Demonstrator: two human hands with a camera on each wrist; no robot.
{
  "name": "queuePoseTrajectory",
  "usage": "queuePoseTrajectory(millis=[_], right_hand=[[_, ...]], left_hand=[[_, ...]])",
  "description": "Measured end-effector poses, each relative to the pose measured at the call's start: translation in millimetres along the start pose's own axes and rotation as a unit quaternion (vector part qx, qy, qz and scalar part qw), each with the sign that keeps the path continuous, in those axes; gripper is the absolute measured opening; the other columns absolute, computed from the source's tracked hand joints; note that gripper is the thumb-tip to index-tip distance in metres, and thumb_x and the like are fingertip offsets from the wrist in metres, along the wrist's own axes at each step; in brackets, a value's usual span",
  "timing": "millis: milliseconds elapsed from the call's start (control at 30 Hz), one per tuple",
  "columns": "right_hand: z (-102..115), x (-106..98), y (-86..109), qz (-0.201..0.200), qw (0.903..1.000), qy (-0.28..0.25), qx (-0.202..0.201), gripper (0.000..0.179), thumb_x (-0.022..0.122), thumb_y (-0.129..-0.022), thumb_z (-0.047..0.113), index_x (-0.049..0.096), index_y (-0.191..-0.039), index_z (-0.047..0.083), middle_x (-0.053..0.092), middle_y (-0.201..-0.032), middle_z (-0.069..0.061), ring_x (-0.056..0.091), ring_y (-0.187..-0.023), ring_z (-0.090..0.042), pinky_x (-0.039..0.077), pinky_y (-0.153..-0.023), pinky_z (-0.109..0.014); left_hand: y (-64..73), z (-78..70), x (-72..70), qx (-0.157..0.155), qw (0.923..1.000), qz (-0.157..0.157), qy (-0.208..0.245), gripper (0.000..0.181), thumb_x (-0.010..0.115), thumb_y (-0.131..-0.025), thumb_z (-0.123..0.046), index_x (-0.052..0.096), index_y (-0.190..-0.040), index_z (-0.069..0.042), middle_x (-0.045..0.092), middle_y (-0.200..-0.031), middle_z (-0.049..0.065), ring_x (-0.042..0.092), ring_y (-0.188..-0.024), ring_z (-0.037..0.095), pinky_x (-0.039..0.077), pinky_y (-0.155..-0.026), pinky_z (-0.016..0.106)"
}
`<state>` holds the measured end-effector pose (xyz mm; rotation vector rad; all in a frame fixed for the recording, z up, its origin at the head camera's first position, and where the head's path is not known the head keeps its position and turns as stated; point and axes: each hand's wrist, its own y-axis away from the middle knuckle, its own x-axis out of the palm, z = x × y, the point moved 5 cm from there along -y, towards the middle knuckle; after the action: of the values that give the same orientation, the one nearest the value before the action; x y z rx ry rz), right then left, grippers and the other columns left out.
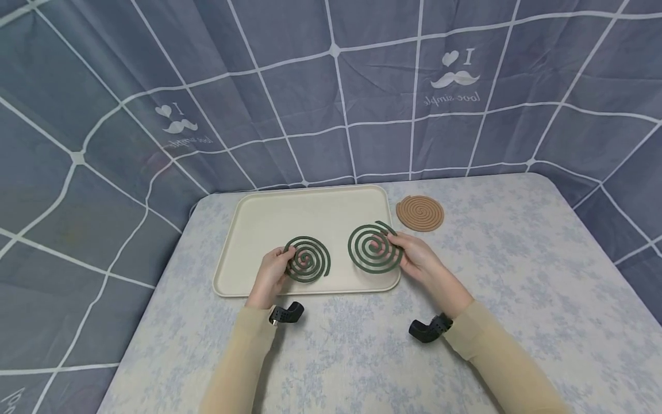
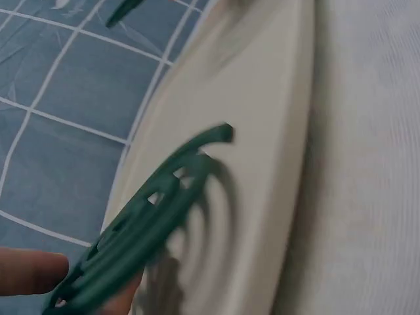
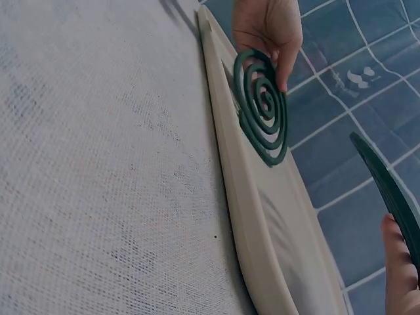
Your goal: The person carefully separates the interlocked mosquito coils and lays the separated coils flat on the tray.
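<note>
Two green mosquito coils are held above a cream tray point(image 1: 310, 210), one in each hand. My left hand point(image 1: 271, 270) pinches the left green coil point(image 1: 323, 248) by its outer edge, thumb on top and fingers beneath. In the left wrist view this coil point(image 2: 157, 210) tilts over the tray and casts a shadow on it. My right hand point(image 1: 419, 259) pinches the right green coil point(image 1: 362, 264) at its right side, over the tray's right end. The right wrist view shows that coil point(image 3: 387, 187) nearly edge-on.
A brown mosquito coil point(image 1: 420, 213) lies flat on the patterned tablecloth point(image 1: 517, 247), just right of the tray. Behind the table hangs a blue-grey curtain point(image 1: 310, 103) with white lines. Black wrist cameras point(image 1: 429, 330) are strapped to both wrists.
</note>
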<state>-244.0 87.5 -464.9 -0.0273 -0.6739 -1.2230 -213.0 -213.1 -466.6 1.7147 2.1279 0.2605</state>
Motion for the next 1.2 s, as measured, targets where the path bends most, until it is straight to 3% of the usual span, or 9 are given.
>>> queuePoseTrajectory(millis=[167,267,400,600,733,867,1000,1100,1200], right_hand=[[-2,2,-1.6,0.001,0.9998,0.019,0.004,0.051,0.039,-0.107,0.012,0.023,-0.15,-0.01,0.064,-0.107,0.0,0.067,-0.094,-0.003,0.053,-0.088,-0.015],[-3,1,-2.7,-0.001,0.9995,0.03,0.007,0.052,0.039,-0.107,0.014,0.024,-0.151,-0.009,0.062,-0.11,-0.001,0.067,-0.096,-0.003,0.053,-0.09,-0.015],[-4,-1,-5.2,-0.01,0.999,0.042,0.01,0.051,0.039,-0.107,0.014,0.025,-0.151,-0.008,0.061,-0.116,-0.003,0.067,-0.096,-0.003,0.052,-0.092,-0.016],[-6,0,-7.6,-0.017,0.9971,0.072,0.018,0.05,0.041,-0.106,0.013,0.028,-0.15,-0.008,0.062,-0.114,-0.003,0.068,-0.093,-0.003,0.055,-0.089,-0.018],[-8,3,-10.6,-0.021,0.993,0.115,0.021,0.05,0.042,-0.106,0.014,0.03,-0.15,-0.007,0.061,-0.115,-0.005,0.067,-0.09,-0.003,0.056,-0.084,-0.018],[-10,7,-15.5,-0.024,0.9852,0.169,0.016,0.048,0.044,-0.106,0.015,0.034,-0.148,-0.006,0.057,-0.129,-0.017,0.067,-0.092,-0.004,0.056,-0.084,-0.019],[-12,10,-19.3,-0.024,0.9605,0.277,0.01,0.046,0.046,-0.105,0.014,0.039,-0.146,-0.005,0.053,-0.138,-0.024,0.066,-0.107,-0.02,0.054,-0.095,-0.031],[-10,10,-19.8,-0.048,0.922,0.384,-0.002,0.048,0.052,-0.102,0.016,0.042,-0.146,0.001,0.051,-0.142,-0.023,0.055,-0.126,-0.033,0.046,-0.107,-0.044],[-6,10,-17.4,-0.071,0.8763,0.476,-0.031,0.052,0.058,-0.099,0.016,0.042,-0.147,0.002,0.049,-0.146,-0.023,0.047,-0.134,-0.038,0.041,-0.11,-0.051]], left_hand=[[3.2,-2.1,-1.6,0.045,0.9915,-0.031,-0.118,0.049,0.052,-0.102,-0.015,0.038,-0.144,0.005,0.053,-0.131,0.025,0.058,-0.113,0.033,0.051,-0.095,0.04],[7.7,-6.5,-0.9,0.079,0.9767,-0.054,-0.192,0.054,0.057,-0.099,-0.014,0.037,-0.145,0.006,0.046,-0.14,0.03,0.046,-0.129,0.042,0.044,-0.106,0.051],[11.2,-11.6,2.8,0.116,0.9544,-0.076,-0.264,0.053,0.065,-0.095,-0.016,0.046,-0.14,0.004,0.046,-0.139,0.03,0.037,-0.129,0.045,0.041,-0.105,0.055],[12.1,-10.5,13.7,0.134,0.9361,-0.041,-0.323,0.062,0.076,-0.085,-0.015,0.05,-0.138,0.004,0.044,-0.143,0.027,0.032,-0.13,0.044,0.04,-0.104,0.054],[12.1,-6.9,18.3,0.127,0.929,-0.025,-0.347,0.071,0.081,-0.08,-0.013,0.046,-0.14,0.005,0.037,-0.149,0.026,0.028,-0.134,0.044,0.041,-0.106,0.054],[11.6,-5.8,19.5,0.127,0.9255,-0.026,-0.356,0.075,0.082,-0.078,-0.011,0.045,-0.141,0.006,0.035,-0.149,0.025,0.029,-0.134,0.043,0.041,-0.107,0.053],[11.0,-3.4,19.6,0.123,0.9243,-0.019,-0.361,0.078,0.083,-0.077,-0.01,0.043,-0.143,0.005,0.035,-0.149,0.024,0.029,-0.134,0.042,0.041,-0.108,0.052],[11.5,-2.0,19.3,0.121,0.9232,-0.011,-0.364,0.08,0.083,-0.077,-0.011,0.042,-0.144,0.004,0.035,-0.15,0.024,0.03,-0.134,0.042,0.041,-0.107,0.052],[11.7,-1.3,18.2,0.124,0.9219,-0.01,-0.367,0.08,0.084,-0.077,-0.011,0.042,-0.144,0.004,0.035,-0.15,0.024,0.031,-0.134,0.042,0.041,-0.107,0.052]])
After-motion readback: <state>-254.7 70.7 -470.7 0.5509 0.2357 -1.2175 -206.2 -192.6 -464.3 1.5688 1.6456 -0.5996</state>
